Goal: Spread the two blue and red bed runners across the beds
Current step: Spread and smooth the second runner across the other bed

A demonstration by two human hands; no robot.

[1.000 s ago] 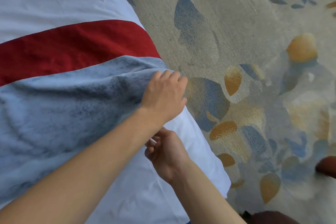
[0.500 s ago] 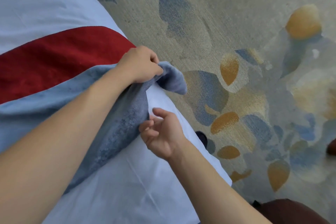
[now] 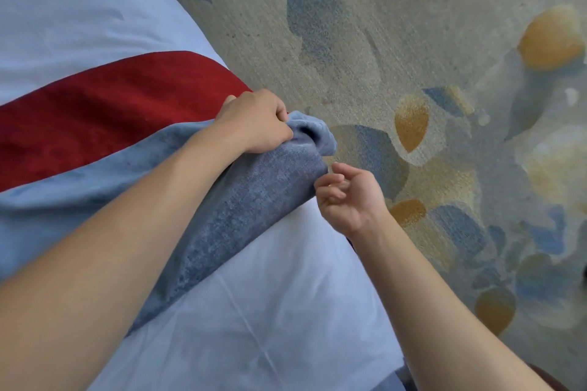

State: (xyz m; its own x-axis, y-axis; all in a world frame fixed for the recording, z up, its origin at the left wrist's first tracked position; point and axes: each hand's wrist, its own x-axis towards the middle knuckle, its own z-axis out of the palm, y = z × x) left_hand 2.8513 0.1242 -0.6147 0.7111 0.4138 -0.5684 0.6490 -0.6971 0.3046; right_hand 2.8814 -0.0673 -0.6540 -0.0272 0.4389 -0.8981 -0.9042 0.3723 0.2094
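Bed [image 3: 286,311] is our landmark: the bed runner [image 3: 133,152] lies across it, long axis crosswise, its end bunched at the bed's carpet-side edge. Our left hand [image 3: 257,124] grips that bunched end, fingers clenched on blue fabric. Our right hand [image 3: 346,197] hangs just beside the fold, fingers loosely curled, holding nothing. The runner's lower blue edge lies directly left of those fingers, so the right hand is nearer.
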